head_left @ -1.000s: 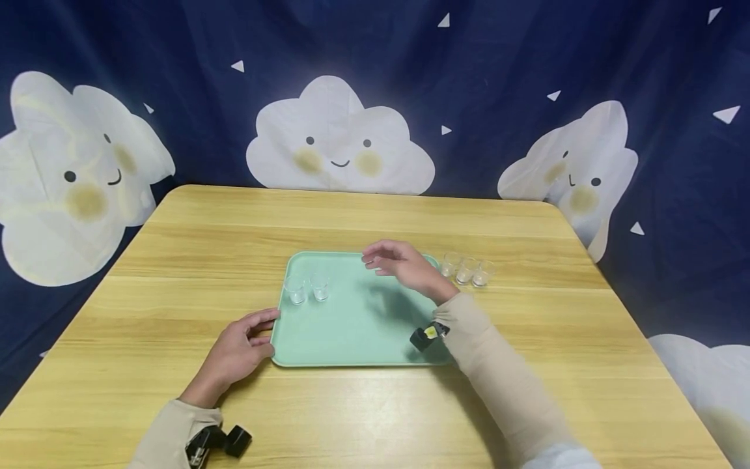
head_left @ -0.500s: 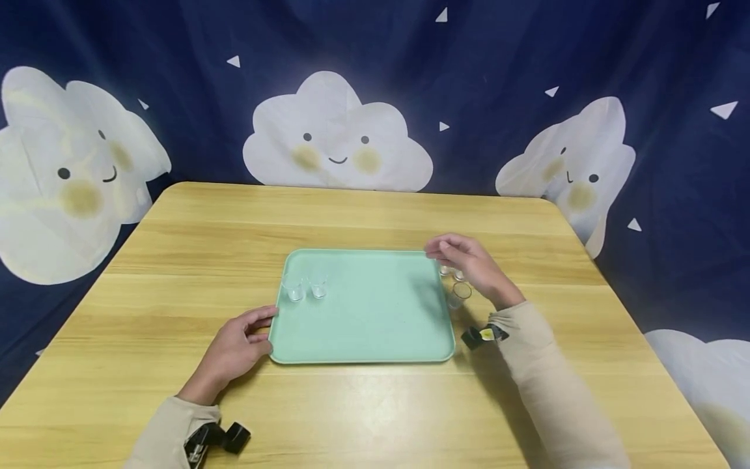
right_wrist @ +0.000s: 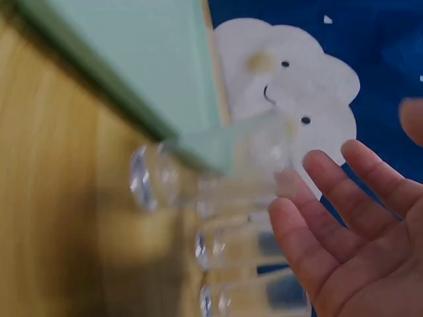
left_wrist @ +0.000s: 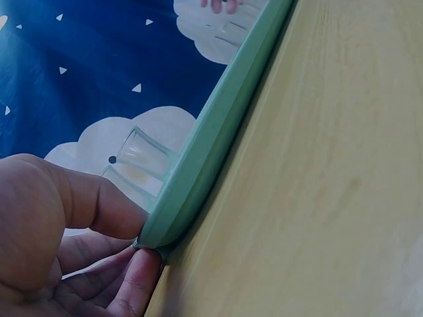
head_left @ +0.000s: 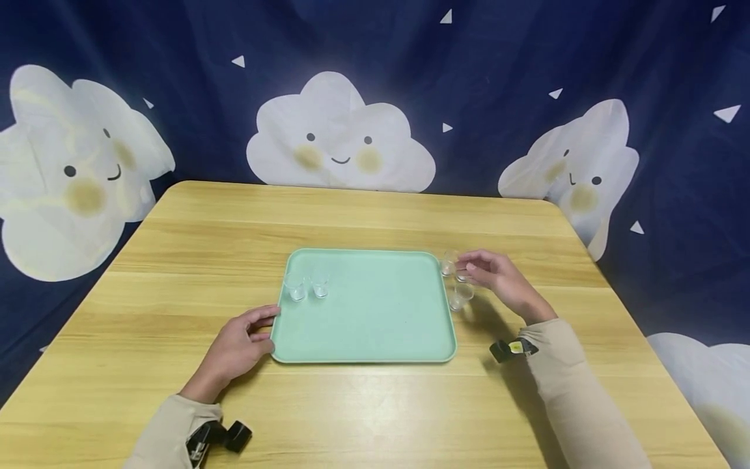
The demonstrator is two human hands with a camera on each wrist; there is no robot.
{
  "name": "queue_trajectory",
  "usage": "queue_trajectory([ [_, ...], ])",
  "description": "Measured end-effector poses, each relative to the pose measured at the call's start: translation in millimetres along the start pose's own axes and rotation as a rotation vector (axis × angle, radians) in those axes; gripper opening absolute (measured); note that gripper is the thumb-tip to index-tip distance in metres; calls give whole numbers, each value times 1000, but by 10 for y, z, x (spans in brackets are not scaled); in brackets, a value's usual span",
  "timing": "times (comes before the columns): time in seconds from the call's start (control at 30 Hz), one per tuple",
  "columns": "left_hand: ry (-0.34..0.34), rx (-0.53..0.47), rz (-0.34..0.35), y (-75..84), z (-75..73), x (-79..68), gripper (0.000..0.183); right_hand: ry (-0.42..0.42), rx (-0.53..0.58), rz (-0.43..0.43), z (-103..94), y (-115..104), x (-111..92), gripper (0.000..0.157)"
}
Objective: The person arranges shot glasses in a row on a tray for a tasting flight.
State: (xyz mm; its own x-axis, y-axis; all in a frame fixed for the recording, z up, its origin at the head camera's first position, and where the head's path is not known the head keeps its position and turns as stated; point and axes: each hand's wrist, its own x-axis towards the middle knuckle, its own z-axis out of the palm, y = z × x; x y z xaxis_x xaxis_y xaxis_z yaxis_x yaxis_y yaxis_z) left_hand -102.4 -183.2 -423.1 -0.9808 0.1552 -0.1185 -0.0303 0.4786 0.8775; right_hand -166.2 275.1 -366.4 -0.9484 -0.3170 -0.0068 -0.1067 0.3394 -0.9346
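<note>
My left hand (head_left: 239, 344) holds the left edge of a light green tray (head_left: 375, 326); in the left wrist view the tray's rim (left_wrist: 158, 234) sits between thumb and fingers. Two clear shot glasses (head_left: 297, 288) stand on the tray's left part. Beyond its right edge, several more shot glasses stand on the table, among them a nearer one (head_left: 461, 297) and a farther one (head_left: 448, 264). My right hand (head_left: 498, 277) reaches beside these with fingers extended, holding nothing; it partly hides the glasses behind it. In the right wrist view the nearest shot glass (right_wrist: 155, 178) is blurred, overlapping the fingertips.
The wooden table (head_left: 351, 417) reaches back to a dark blue curtain (head_left: 410, 39) with white cloud faces. Black wrist cameras (head_left: 237, 438) hang beneath both sleeves, the right one (head_left: 502, 350) low over the table near the tray.
My right hand has moved from above the tray rightward to the shot glasses, then slightly lower beside them. The left hand and tray stay in place.
</note>
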Motion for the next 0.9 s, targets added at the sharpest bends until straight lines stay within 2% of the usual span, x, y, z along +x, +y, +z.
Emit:
queue_trajectory([
  [0.13, 1, 3, -3, 2, -3, -4, 59, -61, -77, 10, -54, 105, -33, 40],
  [0.3, 2, 2, -5, 3, -2, -9, 59, -170, -34, 14, -98, 235, -49, 48],
  [0.4, 1, -3, -1, 6, 3, -8, 59, -207, -51, 21, -115, 303, -51, 48],
  [0.73, 2, -2, 0, -9, 15, -4, 60, -277, -122, 13, -128, 402, -32, 41],
  [0.9, 5, 0, -4, -2, 10, -8, 59, -264, -129, 15, -99, 414, -23, 35],
])
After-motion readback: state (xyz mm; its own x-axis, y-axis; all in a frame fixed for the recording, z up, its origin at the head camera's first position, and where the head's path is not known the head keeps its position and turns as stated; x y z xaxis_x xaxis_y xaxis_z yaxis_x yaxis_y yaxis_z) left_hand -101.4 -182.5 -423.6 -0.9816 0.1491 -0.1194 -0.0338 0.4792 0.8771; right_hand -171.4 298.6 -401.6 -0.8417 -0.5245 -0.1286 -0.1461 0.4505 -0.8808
